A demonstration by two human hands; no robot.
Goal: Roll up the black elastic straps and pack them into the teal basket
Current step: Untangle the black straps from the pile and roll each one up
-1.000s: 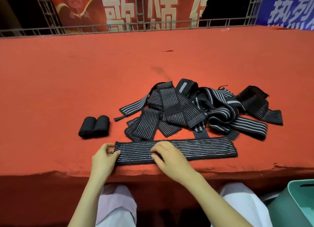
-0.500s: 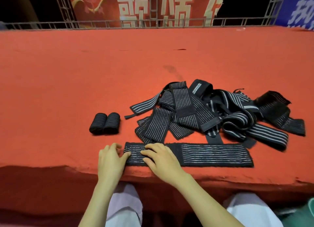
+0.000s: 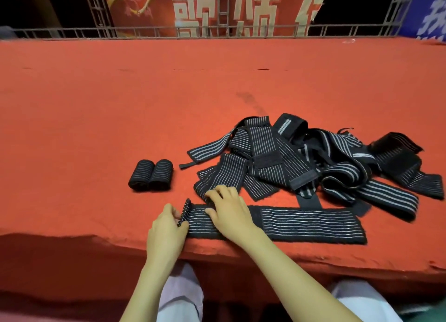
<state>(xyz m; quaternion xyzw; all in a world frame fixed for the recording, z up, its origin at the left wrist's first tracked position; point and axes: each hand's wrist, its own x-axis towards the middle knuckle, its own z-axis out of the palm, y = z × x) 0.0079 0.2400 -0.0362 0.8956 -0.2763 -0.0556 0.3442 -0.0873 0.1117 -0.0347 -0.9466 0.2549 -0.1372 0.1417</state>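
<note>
I had the flat strap (image 3: 301, 225) laid lengthwise along the near edge of the red table (image 3: 108, 116), its long side running just inside the drop. My left hand (image 3: 166, 232) had its fingers curled on the strap's left end and pinched it, so that the end stood up off the cloth. My right hand (image 3: 231, 213) lay on top of the strap just beside it, fingers spread fairly flat and pressing down, gripping nothing.

The pile of loose straps (image 3: 301, 157) lay directly behind, its nearest pieces touching the flat strap's far edge and my right fingertips. Two rolled straps (image 3: 150, 174) sat side by side, touching each other, to the left of the pile and apart from it.

The whole left half of the table and the far stretch up to the metal railing (image 3: 144, 31) were bare red cloth. To the right, the flat strap ended well short of the table's side. A teal sliver (image 3: 432, 313) showed at the bottom right corner, below the table edge; I could not tell more of it.
</note>
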